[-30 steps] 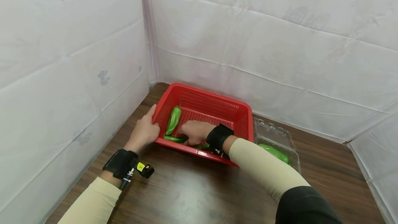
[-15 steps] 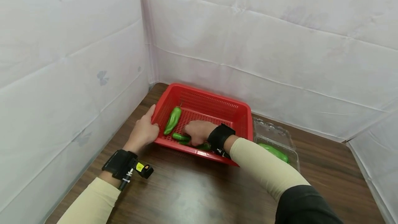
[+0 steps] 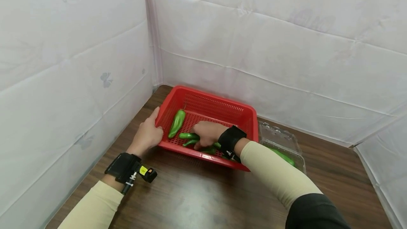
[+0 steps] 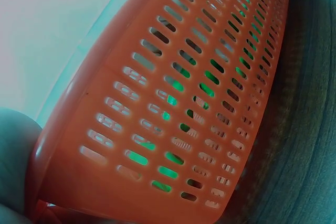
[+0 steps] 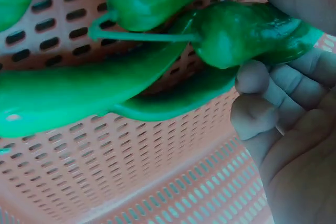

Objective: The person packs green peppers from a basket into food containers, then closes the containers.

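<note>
A red perforated plastic basket (image 3: 219, 99) stands on the table, and my left hand (image 3: 147, 135) grips its left rim. The left wrist view shows the basket's slotted side wall, with green showing through the holes. Inside the basket, my right hand (image 3: 208, 132) reaches down near the front wall. Close up in the right wrist view, its thumb and curled fingers hold a glossy green pepper (image 5: 236, 32) with a long stem. More green peppers (image 5: 68, 95) lie around the held one. Another green pepper (image 3: 177, 123) lies apart at the basket's left end.
To the right of the basket sits a clear plastic clamshell container (image 3: 279, 135), its lid raised back, with green pepper (image 3: 283, 156) inside, partly behind the right sleeve. Pale cloth walls (image 3: 273, 45) border the wooden table (image 3: 187, 197) at the left, back and right.
My right hand has shifted a little to the right inside the basket, and the peppers by its fingers have moved right with it. The left hand keeps its place on the rim.
</note>
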Available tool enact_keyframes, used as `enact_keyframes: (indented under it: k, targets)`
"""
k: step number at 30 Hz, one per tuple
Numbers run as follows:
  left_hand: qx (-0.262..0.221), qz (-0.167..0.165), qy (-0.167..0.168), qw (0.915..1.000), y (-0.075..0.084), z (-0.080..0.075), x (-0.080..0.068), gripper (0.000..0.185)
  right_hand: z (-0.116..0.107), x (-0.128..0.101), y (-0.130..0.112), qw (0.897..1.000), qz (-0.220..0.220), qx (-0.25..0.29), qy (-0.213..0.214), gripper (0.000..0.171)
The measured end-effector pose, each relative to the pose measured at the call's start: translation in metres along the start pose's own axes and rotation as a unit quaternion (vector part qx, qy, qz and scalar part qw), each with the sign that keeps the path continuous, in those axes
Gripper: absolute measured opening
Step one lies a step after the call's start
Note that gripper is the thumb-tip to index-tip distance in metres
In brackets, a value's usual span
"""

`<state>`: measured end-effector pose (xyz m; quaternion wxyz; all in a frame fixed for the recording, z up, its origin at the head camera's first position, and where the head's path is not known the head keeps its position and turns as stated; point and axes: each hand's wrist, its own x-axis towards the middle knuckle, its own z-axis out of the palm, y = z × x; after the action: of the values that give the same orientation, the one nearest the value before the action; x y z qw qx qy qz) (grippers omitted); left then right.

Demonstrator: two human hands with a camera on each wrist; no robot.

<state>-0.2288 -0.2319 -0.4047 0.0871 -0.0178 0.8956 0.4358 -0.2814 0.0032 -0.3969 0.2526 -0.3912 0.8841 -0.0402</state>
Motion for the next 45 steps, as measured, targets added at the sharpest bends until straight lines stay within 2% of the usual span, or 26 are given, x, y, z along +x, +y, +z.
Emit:
enact_keyframes:
  k: [3,6,10,13,18,33,40,45]
  targets:
    - [0.002,0.000,0.001,1.0000,0.000,0.000,0.000,0.077,0.001,-0.001,0.002,1.000,-0.006,0.019,0.005,0.022]
    - [0.003,0.001,-0.003,1.0000,0.001,0.001,0.000,0.077,0.004,-0.003,0.004,1.000,-0.018,0.014,0.004,0.022]
    - [0.002,0.002,-0.011,0.9999,0.003,0.002,0.000,0.077,0.004,-0.007,0.005,0.999,-0.034,-0.006,0.021,0.011]
    - [0.000,0.004,-0.016,0.9999,0.004,0.002,0.001,0.077,-0.002,-0.013,0.006,0.998,-0.048,-0.020,0.042,0.008]
    - [-0.001,0.006,-0.020,0.9998,0.004,0.000,0.003,0.078,-0.017,-0.027,0.008,0.996,-0.039,-0.030,0.068,0.011]
    - [0.012,0.016,-0.027,0.9994,-0.004,-0.003,0.012,0.078,-0.039,-0.080,0.022,0.990,-0.030,-0.008,0.137,0.011]
    - [0.020,0.015,-0.031,0.9992,-0.009,-0.012,0.016,0.079,-0.048,-0.114,0.031,0.988,-0.009,-0.015,0.155,0.010]
    - [0.026,0.019,-0.034,0.9989,-0.013,-0.017,0.020,0.079,-0.046,-0.143,0.042,0.985,0.013,0.007,0.170,0.012]
